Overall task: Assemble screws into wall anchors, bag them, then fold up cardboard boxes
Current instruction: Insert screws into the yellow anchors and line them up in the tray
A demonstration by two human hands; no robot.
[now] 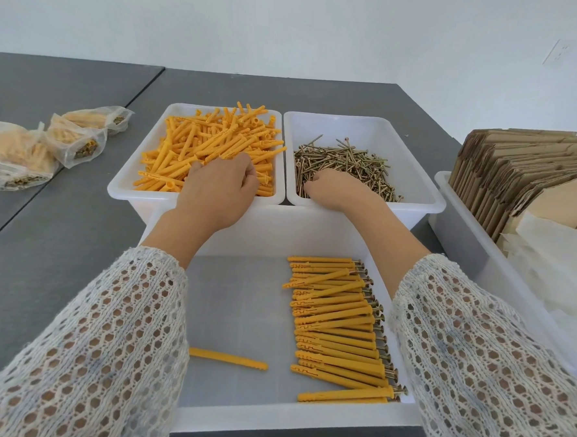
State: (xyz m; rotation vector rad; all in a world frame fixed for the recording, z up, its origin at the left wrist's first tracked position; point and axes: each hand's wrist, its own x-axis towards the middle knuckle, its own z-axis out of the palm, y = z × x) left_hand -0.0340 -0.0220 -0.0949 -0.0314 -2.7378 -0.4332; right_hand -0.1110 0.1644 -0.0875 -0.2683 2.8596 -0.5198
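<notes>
Both hands are picking parts for assembly: left hand [219, 188] curls over anchors [214, 146], right hand [333, 189] digs into screws [347, 168], each grip's hold hidden; next, pair them.

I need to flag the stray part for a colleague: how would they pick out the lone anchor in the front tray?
Start at the white tray nearest the person, in front of the two bins. A neat row of assembled anchors fills its right side. The lone anchor lies apart to their left near the left sleeve, and shows no screw head.
</notes>
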